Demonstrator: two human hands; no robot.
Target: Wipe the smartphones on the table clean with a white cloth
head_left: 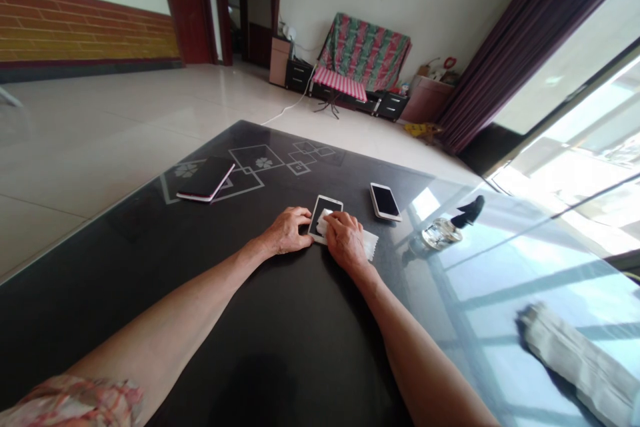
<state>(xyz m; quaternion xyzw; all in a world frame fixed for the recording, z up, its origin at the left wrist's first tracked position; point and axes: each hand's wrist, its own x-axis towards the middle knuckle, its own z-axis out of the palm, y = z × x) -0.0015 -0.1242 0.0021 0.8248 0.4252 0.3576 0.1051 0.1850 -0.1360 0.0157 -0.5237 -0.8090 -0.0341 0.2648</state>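
Observation:
A white-framed smartphone with a dark screen lies on the black table in front of me. My left hand grips its left edge, thumb near the lower corner and fingers along the side. Pressed on the screen is a crumpled white tissue, held under the bent fingers of my right hand. Part of the tissue, with a jagged edge, sticks out to the right from beneath that hand. The palm and fingers cover the right side of the phone.
A second white phone lies to the right, near a clear bottle with a black top. A folded grey cloth is at the right. A dark notebook lies at the far left of the glossy table.

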